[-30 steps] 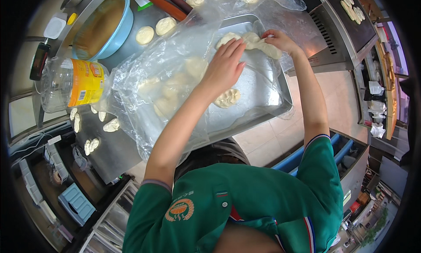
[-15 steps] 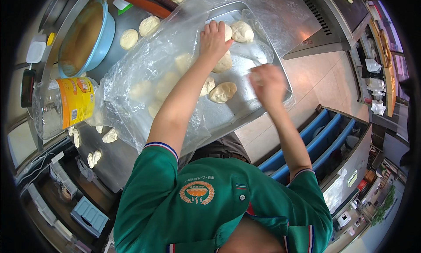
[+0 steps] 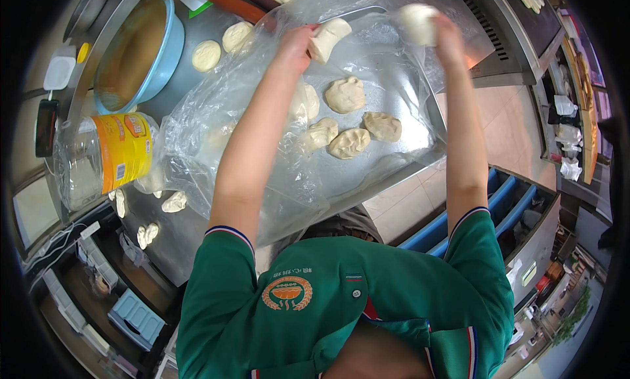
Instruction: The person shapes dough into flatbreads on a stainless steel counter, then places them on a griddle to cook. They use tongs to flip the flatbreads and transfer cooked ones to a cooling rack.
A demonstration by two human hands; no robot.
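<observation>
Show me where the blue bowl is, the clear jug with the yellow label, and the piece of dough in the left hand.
blue bowl [image 3: 156, 64], head view, on its outer blue wall.
clear jug [image 3: 118, 154], head view, on its yellow label.
dough piece [image 3: 328, 39] in the left hand [image 3: 296, 47], head view, on the middle of the dough.

A light blue bowl [image 3: 141, 47] of tan batter is sitting at the upper left of the metal surface [image 3: 190, 231]. Just below it, a clear plastic jug [image 3: 98, 159] with a yellow label is lying on its side. Two round dough discs [image 3: 222, 45] are resting beside the bowl, and a reddish rolling pin [image 3: 230, 3] is lying above them.
</observation>
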